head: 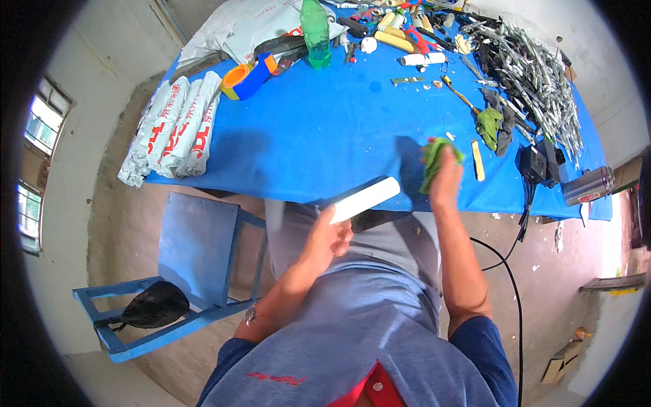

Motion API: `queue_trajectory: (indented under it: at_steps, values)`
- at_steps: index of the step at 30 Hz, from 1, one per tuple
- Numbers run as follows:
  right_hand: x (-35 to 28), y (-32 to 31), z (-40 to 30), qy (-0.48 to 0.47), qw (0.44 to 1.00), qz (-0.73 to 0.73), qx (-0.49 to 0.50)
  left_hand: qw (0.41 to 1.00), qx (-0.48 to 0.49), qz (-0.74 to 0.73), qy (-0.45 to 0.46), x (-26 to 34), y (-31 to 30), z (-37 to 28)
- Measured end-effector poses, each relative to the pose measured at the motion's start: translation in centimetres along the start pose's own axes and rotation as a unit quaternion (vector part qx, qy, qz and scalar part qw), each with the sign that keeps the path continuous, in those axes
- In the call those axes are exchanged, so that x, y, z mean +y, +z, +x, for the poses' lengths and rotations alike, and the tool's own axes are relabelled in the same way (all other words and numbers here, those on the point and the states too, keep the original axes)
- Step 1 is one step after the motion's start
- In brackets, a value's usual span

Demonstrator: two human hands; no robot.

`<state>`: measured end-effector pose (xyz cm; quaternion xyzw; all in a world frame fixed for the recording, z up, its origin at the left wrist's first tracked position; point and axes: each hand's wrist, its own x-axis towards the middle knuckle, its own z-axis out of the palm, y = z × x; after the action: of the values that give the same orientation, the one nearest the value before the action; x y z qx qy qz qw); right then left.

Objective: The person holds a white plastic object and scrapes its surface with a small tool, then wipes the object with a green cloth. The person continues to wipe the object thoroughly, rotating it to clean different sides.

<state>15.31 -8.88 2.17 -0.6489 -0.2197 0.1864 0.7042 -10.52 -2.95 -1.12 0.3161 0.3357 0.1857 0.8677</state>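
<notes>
My left hand [325, 239] grips one end of a white cylinder [367, 199], which slants up to the right over the near edge of the table. What the cylinder is made of cannot be told. In my right hand [447, 180] is a crumpled green cloth [434, 162], held just above the blue tablecloth [315, 137] and apart from the cylinder. The right hand looks slightly blurred. A flat yellowish strip [478, 161] lies to the right of that hand, with a toothbrush [460, 95] and a darker green rag [489, 127] farther back.
White plastic-wrapped parcels [175, 129] lie at the left, near rolls of tape [244, 79] and a green bottle [315, 33]. Metallic scraps [534, 86] heap at the right, behind black power adapters [538, 162] and a steel flask [589, 186]. A blue chair [198, 249] stands at lower left.
</notes>
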Motion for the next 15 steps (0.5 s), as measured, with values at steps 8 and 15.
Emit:
queue_trajectory:
  at_steps: [8,15]
  values:
    - [-0.7,-2.2,-2.9,-0.029,0.998,-0.032,-0.048,0.999,-0.021,-0.044,-0.014,-0.6,-0.1,-0.1]
    - [1.6,1.3,-6.4,-0.269,0.930,-0.244,-0.057,0.996,-0.079,-0.036,-0.036,-1.4,-0.3,-0.2]
